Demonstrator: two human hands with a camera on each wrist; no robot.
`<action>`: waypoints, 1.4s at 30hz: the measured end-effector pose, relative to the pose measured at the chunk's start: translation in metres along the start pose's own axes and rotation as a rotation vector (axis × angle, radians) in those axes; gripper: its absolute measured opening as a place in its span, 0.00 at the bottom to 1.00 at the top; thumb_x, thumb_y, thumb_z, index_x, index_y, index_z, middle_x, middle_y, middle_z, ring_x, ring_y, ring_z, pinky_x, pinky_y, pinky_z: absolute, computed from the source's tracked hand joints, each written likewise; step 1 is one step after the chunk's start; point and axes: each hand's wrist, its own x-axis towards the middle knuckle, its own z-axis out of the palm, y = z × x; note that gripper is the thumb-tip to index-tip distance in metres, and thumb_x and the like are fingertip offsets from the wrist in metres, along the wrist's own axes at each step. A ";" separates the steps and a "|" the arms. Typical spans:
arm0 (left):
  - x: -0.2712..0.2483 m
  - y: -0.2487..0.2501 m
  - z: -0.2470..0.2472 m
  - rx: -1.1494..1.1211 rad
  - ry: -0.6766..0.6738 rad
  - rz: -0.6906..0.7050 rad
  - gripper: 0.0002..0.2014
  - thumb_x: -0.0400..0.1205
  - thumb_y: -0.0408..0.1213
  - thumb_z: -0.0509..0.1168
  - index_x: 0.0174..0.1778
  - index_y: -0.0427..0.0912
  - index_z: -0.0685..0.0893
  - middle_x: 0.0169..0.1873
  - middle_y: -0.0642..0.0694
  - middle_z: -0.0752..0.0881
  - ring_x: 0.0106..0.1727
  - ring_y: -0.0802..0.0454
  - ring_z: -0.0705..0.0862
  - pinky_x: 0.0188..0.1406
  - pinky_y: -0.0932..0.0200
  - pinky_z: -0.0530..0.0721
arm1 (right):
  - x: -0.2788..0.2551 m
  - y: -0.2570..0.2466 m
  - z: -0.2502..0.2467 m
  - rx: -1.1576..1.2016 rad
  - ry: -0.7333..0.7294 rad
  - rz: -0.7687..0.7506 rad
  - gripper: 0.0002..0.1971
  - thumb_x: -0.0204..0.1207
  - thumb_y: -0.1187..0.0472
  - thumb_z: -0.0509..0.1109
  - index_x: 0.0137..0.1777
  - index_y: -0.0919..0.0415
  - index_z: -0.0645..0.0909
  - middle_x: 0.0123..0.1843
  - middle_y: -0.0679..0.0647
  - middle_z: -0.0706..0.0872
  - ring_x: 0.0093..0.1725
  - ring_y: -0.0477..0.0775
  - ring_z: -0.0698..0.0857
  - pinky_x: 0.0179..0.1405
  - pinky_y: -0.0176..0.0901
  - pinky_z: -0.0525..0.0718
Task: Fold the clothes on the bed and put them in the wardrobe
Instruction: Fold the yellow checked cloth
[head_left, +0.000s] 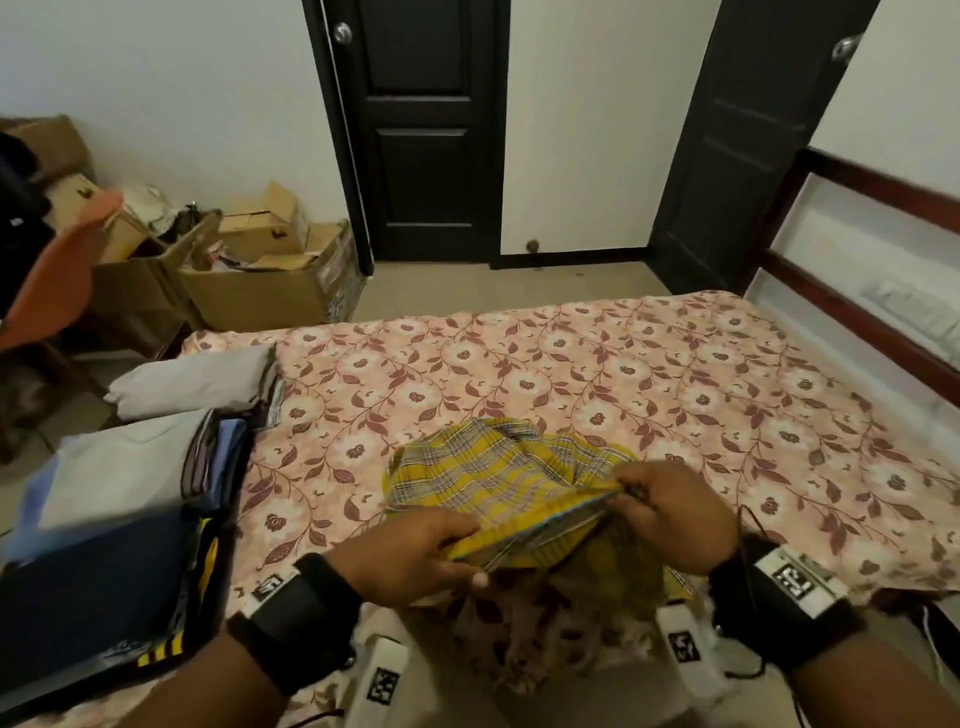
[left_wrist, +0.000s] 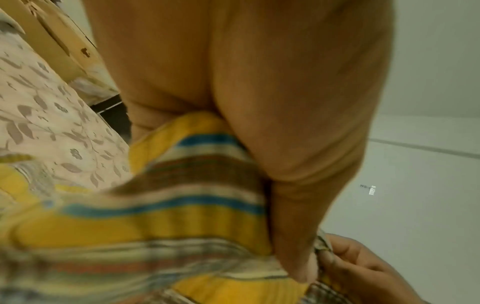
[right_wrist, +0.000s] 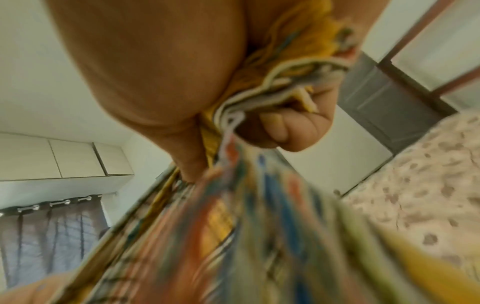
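Note:
A yellow checked cloth (head_left: 483, 467) with blue and brown stripes lies bunched at the near edge of the bed (head_left: 623, 374). My left hand (head_left: 415, 551) grips its gathered edge from the left, thumb on top. My right hand (head_left: 670, 514) pinches the same edge from the right, fingers curled round the layered hem. In the left wrist view the striped cloth (left_wrist: 166, 216) runs under my left hand (left_wrist: 259, 133). The right wrist view has the bunched hem (right_wrist: 280, 82) clamped in my right hand (right_wrist: 182, 78). Folded clothes (head_left: 130, 499) are stacked at the bed's left side.
Cardboard boxes (head_left: 260, 270) crowd the floor beyond the bed's left corner. Two dark doors (head_left: 421, 124) stand in the far wall. A wooden bed frame (head_left: 872, 291) runs along the right. An orange chair back (head_left: 57, 270) is at the far left.

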 end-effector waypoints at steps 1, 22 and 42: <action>-0.004 -0.009 -0.007 0.093 -0.025 -0.020 0.22 0.80 0.69 0.66 0.48 0.53 0.84 0.45 0.52 0.85 0.46 0.53 0.84 0.49 0.46 0.85 | 0.005 0.005 -0.013 -0.023 0.040 0.036 0.12 0.83 0.59 0.66 0.36 0.53 0.81 0.31 0.48 0.82 0.33 0.48 0.80 0.32 0.45 0.75; -0.042 -0.086 -0.025 -0.206 0.468 -0.117 0.14 0.89 0.46 0.68 0.36 0.54 0.85 0.31 0.53 0.83 0.34 0.59 0.80 0.37 0.55 0.79 | -0.006 0.068 -0.063 0.092 0.416 0.184 0.15 0.82 0.67 0.69 0.35 0.52 0.83 0.33 0.48 0.85 0.36 0.48 0.83 0.34 0.45 0.74; -0.045 -0.066 0.010 -0.215 -0.083 -0.483 0.20 0.85 0.67 0.62 0.61 0.59 0.89 0.56 0.55 0.90 0.54 0.60 0.88 0.54 0.63 0.86 | -0.005 0.079 0.030 0.275 0.418 0.603 0.19 0.79 0.57 0.74 0.66 0.48 0.72 0.54 0.50 0.83 0.51 0.58 0.84 0.48 0.47 0.81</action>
